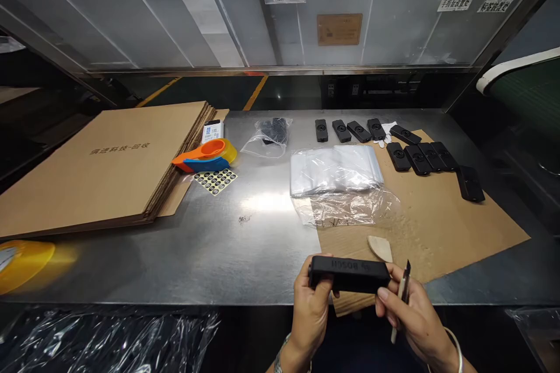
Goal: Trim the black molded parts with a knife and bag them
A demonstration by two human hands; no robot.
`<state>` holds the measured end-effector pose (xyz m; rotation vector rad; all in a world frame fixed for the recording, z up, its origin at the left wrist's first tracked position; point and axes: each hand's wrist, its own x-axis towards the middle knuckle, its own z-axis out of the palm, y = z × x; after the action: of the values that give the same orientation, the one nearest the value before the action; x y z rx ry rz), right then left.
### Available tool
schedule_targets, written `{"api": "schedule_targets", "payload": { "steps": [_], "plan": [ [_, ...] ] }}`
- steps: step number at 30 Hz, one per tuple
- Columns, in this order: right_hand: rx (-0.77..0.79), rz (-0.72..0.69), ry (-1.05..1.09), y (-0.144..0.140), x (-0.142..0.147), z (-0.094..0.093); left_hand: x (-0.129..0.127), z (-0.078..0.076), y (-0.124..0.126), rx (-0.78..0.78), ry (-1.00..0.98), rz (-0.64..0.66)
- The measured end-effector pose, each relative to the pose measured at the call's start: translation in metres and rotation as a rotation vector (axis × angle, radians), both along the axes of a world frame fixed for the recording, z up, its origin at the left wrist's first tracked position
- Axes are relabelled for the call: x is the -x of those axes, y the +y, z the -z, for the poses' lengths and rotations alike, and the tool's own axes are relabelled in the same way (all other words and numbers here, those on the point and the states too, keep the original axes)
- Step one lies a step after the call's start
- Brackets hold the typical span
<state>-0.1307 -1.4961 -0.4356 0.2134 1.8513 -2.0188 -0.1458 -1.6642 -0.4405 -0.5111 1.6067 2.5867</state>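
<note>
A black oblong plastic part (350,274) with raised BOSCH lettering, upside down from here, is held level above the front edge of the bench. My left hand (311,303) is closed around its left end, thumb in front. At the other end, the fingertips of my right hand (413,312) touch the part. That same hand also grips a slim craft knife (401,297), its dark blade pointing up and away from me. Just behind the part lies a pale wedge-shaped piece (380,248) on a cardboard sheet (459,227).
Several black parts (398,156) lie at the back right. Transparent plastic bags (336,170) are stacked mid-bench. To the left are flat cardboard boxes (105,169), an orange-and-blue tape dispenser (205,156), a sticker sheet (216,180) and a bagged dark item (273,131). Yellow tape (37,265) sits front left.
</note>
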Motion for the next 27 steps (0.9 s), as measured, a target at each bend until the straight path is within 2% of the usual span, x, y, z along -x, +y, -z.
{"api": "schedule_targets", "payload": {
  "steps": [6,9,14,20,23,25,27],
  "plan": [
    [-0.062,-0.008,-0.149,-0.005,0.006,-0.007,-0.005,-0.002,-0.004,0.255,0.092,0.050],
    [-0.069,-0.020,-0.156,-0.006,0.009,-0.009,-0.006,-0.003,-0.004,0.289,0.099,0.068],
    [-0.158,-0.058,-0.062,-0.002,0.006,-0.005,-0.002,0.004,-0.002,0.067,0.042,0.025],
    [-0.542,0.042,0.489,0.004,-0.005,0.016,-0.006,0.000,0.004,-0.426,0.069,0.098],
    [-0.626,-0.008,0.730,0.006,-0.010,0.020,-0.010,0.004,0.008,-0.437,0.052,0.061],
    [-0.539,-0.112,0.726,0.010,-0.012,0.019,-0.010,0.009,0.009,-0.382,0.014,0.059],
    [-0.414,-0.203,0.612,0.017,-0.013,0.017,-0.010,0.012,0.007,-0.306,0.008,0.072]
  ]
}}
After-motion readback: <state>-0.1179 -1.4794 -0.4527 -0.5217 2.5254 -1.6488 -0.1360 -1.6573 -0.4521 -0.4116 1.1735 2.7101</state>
